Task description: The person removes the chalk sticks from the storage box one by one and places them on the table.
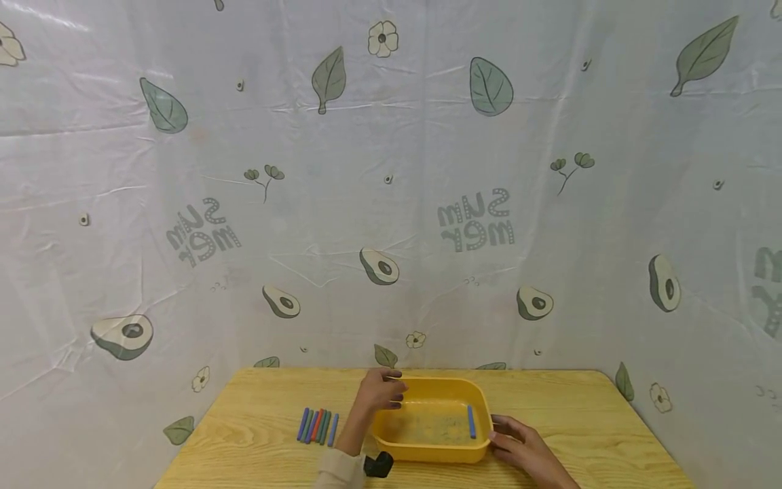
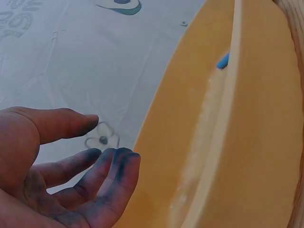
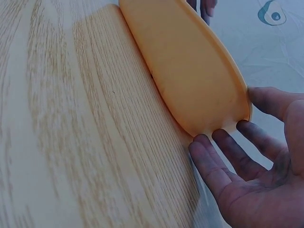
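Observation:
A yellow plastic basin (image 1: pixel 436 451) stands on the wooden table, its floor marked with bluish-grey smudges. One blue chalk stick (image 1: pixel 472 422) lies inside near the right wall; its end also shows in the left wrist view (image 2: pixel 223 61). My left hand (image 1: pixel 380 391) hovers over the basin's left rim, empty, fingers loosely bent and fingertips stained blue. At the basin's right end, my right hand (image 1: pixel 521 443) rests its fingertips against the outer wall. In the right wrist view its thumb touches near the rim, with the extended fingers (image 3: pixel 237 154) lower on the wall.
Left of the basin, several chalk sticks (image 1: pixel 315 426) in blue, green, red and purple lie side by side in a row. A patterned plastic sheet (image 1: pixel 391 204) hangs behind the wooden table (image 1: pixel 244 421). A small black object (image 1: pixel 379 465) is by my left wrist.

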A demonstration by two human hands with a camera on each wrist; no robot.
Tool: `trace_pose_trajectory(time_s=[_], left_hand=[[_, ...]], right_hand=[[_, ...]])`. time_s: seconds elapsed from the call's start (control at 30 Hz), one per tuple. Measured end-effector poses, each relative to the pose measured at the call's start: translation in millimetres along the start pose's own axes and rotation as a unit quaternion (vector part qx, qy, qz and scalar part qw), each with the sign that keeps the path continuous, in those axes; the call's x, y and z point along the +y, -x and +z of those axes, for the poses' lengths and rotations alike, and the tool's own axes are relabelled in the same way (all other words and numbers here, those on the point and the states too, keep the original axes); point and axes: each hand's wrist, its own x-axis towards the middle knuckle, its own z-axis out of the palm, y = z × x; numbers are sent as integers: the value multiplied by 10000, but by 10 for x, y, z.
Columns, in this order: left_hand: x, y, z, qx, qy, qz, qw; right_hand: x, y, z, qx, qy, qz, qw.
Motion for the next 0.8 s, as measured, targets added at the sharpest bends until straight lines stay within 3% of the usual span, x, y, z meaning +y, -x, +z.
trace_pose_trajectory(time_s=[0.17,0.37,0.8], left_hand=[[-8,-62,156,-18,158,-220,9996],[-15,-80,349,-127,127,-253,9995],[-163,-169,817,-213,225,-512,9982]], right_hand=[[7,-1,-24,-23,-49,26,10000],[-12,10,-40,-67,-126,24,9999],[-58,44,-28,-184,-206,-52,9996]])
